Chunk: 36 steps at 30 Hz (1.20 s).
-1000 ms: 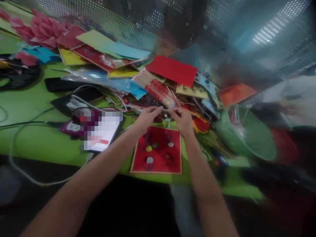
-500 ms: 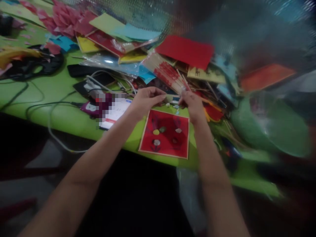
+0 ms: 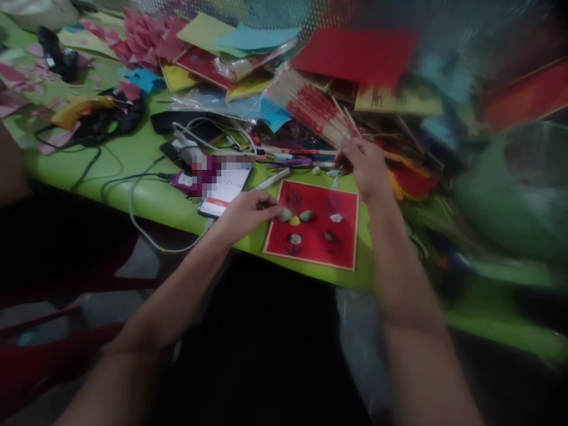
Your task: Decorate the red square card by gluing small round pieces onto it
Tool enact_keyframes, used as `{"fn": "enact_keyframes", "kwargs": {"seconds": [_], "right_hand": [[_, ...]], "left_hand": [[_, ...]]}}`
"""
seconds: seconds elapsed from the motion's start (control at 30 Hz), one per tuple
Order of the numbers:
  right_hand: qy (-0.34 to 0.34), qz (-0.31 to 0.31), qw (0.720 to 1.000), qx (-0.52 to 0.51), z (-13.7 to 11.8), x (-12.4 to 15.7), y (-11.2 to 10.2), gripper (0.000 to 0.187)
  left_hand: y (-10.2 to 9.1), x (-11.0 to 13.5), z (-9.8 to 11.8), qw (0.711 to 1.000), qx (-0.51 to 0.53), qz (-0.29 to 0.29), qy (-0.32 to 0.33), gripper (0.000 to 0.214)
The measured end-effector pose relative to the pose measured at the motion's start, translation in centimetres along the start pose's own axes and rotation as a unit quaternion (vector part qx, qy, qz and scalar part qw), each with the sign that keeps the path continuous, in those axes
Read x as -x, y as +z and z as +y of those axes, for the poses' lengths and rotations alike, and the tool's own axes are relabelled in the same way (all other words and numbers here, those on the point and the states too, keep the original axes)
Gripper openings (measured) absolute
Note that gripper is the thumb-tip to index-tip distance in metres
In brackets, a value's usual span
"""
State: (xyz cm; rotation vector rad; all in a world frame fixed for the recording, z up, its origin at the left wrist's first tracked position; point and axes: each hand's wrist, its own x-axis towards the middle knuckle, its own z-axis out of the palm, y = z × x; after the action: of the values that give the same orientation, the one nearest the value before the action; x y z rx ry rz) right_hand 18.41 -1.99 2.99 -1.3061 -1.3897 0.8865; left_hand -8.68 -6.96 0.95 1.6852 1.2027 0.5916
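A square red card (image 3: 315, 247) with a pale edge lies on the green table, with dark drawn strokes on it. On it sit a yellow piece (image 3: 294, 220), a green pebble (image 3: 306, 216), a white piece (image 3: 336, 218), a whitish round piece (image 3: 294, 239) and a brown piece (image 3: 329, 236). At the card's upper left, my left hand (image 3: 251, 214) pinches a grey-green pebble (image 3: 285, 215). Beyond the upper right corner, my right hand (image 3: 364, 167) has its fingers drawn together, near a small white pebble (image 3: 316, 170) and a pale blue piece (image 3: 332, 173). What it grips is unclear.
A phone (image 3: 227, 188) with a cable lies left of the card, a white pen (image 3: 274, 178) beside it. Behind are a bundle of red-tipped sticks (image 3: 306, 106), a red sheet (image 3: 355, 56) and coloured papers. A green basket (image 3: 501, 201) stands right.
My left hand has come down and towards the card, bringing the grey-green pebble to its upper left. My right hand remains beyond the card, now apart from the left. The camera view has shifted.
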Motion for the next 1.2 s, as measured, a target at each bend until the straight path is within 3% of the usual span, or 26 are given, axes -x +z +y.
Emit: {"fn": "enact_keyframes", "kwargs": {"seconds": [0.13, 0.37, 0.6, 0.9, 1.2], "right_hand": [[-0.007, 0.001, 1.000, 0.008, 0.0, 0.0, -0.1, 0.049], [-0.009, -0.001, 1.000, 0.019, -0.2, 0.1, -0.3, 0.039], [-0.008, 0.003, 1.000, 0.018, -0.2, 0.2, -0.3, 0.045], [-0.012, -0.009, 1.000, 0.027, 0.1, 0.2, -0.4, 0.043], [-0.011, -0.008, 0.998, 0.062, 0.3, -0.1, -0.2, 0.044]], "left_hand": [[0.3, 0.4, -0.2, 1.000, -0.027, 0.004, -0.006, 0.028], [0.9, 0.8, 0.0, 0.984, -0.170, 0.041, 0.024, 0.023], [0.7, 1.2, -0.7, 0.988, -0.133, 0.062, 0.045, 0.025], [0.2, 2.0, 0.3, 0.961, -0.255, -0.012, 0.109, 0.035], [0.4, 1.4, -0.1, 0.953, -0.274, 0.018, 0.131, 0.022]]}}
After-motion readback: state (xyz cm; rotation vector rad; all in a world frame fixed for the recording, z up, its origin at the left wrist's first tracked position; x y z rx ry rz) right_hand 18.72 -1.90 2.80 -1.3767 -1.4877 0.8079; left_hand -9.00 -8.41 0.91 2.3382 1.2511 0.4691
